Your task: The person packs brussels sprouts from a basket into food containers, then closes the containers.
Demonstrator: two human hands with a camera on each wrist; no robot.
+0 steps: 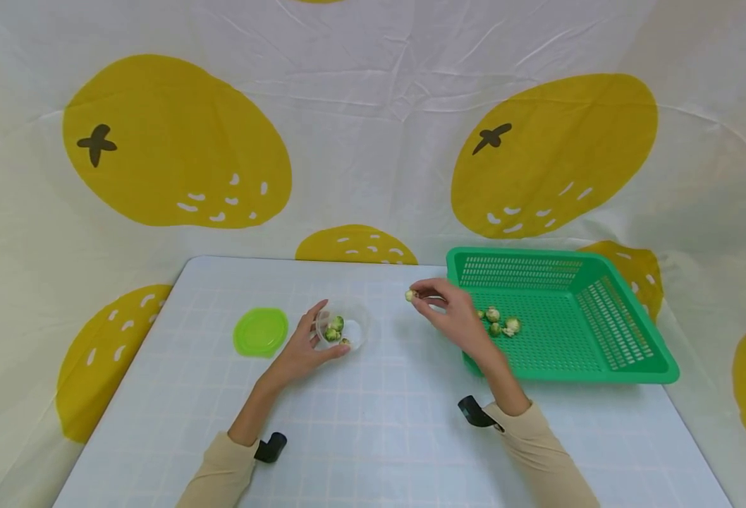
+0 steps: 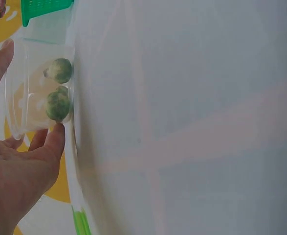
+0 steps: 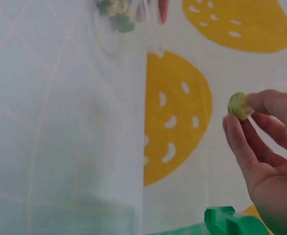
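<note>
My left hand [image 1: 301, 355] holds the side of a small clear plastic container [image 1: 362, 331] that stands on the table. Inside it lie a few Brussels sprouts [image 1: 332, 330]; the left wrist view shows them through the clear wall [image 2: 35, 107]. Between the thumb and fingertips of my right hand [image 1: 457, 321], one Brussels sprout [image 3: 238, 105] is pinched. That hand is raised, to the right of the container and by the left edge of a green plastic basket [image 1: 557, 377]. Several more sprouts [image 1: 511, 326] lie in the basket's left part, some of them partly hidden by the right hand.
A flat bright green lid [image 1: 260, 332] lies on the table left of the container. The table [image 1: 373, 437] has a pale checked cover. Behind it hangs a white cloth [image 1: 373, 162] with large yellow fruit prints. The basket's high rim stands along the table's right side.
</note>
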